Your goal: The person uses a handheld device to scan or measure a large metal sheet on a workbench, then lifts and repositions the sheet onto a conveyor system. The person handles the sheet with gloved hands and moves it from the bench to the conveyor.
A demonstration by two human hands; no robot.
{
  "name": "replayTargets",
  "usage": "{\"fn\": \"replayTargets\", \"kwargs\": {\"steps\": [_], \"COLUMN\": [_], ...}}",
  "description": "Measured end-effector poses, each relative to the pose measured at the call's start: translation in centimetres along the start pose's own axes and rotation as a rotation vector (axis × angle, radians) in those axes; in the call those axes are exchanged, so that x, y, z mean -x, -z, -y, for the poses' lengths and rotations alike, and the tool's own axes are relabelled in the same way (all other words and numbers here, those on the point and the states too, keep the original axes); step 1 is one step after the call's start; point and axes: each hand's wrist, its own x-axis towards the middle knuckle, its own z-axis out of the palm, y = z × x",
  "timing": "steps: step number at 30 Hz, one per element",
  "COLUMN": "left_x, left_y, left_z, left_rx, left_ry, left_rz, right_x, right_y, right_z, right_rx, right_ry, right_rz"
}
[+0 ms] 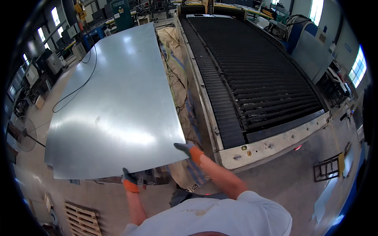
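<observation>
A large shiny metal sheet [114, 102] stretches away from me on the left, with the edge of another sheet showing under it at the near left. Both of my hands wear grey gloves with orange cuffs. My left hand [129, 180] grips the sheet's near edge, its fingers partly hidden beneath the metal. At the near right corner, my right hand [189, 150] is closed over the edge, with grey fingertips lying on top and the rest out of sight. A thin black cable [80, 87] loops across the sheet's left side.
Right of the sheet stands a long machine bed with dark slats [271, 78] and a pale metal frame [271, 146]. A tan tarp [185, 98] lies between them. A wooden pallet [82, 218], a round fan [24, 133] and a small metal frame [328, 168] stand around.
</observation>
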Motion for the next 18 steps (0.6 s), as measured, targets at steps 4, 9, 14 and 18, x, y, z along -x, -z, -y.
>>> {"fn": "replayTargets", "kwargs": {"steps": [4,9,14,18], "left_x": [-0.4,3.5,13.1,19.5], "left_y": [0.1,-3.9,-11.8,-17.3], "left_z": [-1.2,3.7,16.2,25.9], "left_rx": [-0.015,-0.033,-0.135,-0.024], "left_ry": [0.026,0.143,0.023,-0.052], "left_rz": [0.000,0.041,-0.096,-0.034], "right_x": [-1.5,-0.9,3.5,7.5], "right_y": [1.2,9.0,23.5,35.7], "right_z": [-0.7,0.3,2.3,5.2], "right_rx": [0.082,0.292,0.259,0.229], "right_ry": [0.118,0.095,0.152,0.184], "right_rz": [-0.042,-0.058,-0.095,0.053]}}
